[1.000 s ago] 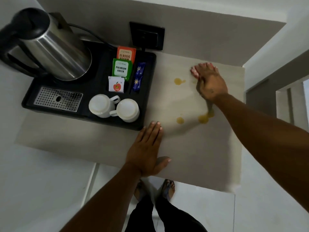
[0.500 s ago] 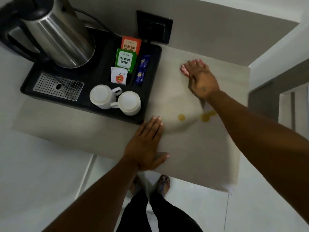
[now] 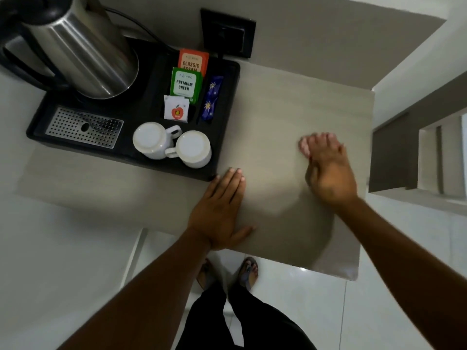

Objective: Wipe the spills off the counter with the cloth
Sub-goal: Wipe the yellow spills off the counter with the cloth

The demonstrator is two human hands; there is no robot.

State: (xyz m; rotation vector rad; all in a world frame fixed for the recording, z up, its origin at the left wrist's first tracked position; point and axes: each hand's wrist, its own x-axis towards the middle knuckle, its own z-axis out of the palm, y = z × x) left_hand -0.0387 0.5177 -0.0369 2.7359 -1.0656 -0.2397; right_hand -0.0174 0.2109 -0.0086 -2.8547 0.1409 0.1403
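Note:
The beige counter [image 3: 290, 102] shows no yellow spots; only a faint damp sheen [image 3: 275, 198] lies between my hands. My right hand [image 3: 328, 170] presses flat on the counter's right half, fingers together and blurred by motion. No cloth shows around it, and anything under the palm is hidden. My left hand [image 3: 219, 210] rests flat near the front edge with nothing in it. Its fingertips almost touch the black tray's corner.
A black tray [image 3: 227, 122] fills the counter's left half. On it are a steel kettle [image 3: 83, 46], two upturned white cups [image 3: 151, 140], tea sachets [image 3: 185, 83] and a drip grate [image 3: 83, 127]. A wall socket [image 3: 227, 34] sits behind. The counter's edge drops off right of my right hand.
My right hand swept from the far edge toward me across the counter. The yellow spots seen earlier no longer show. My left hand stayed put.

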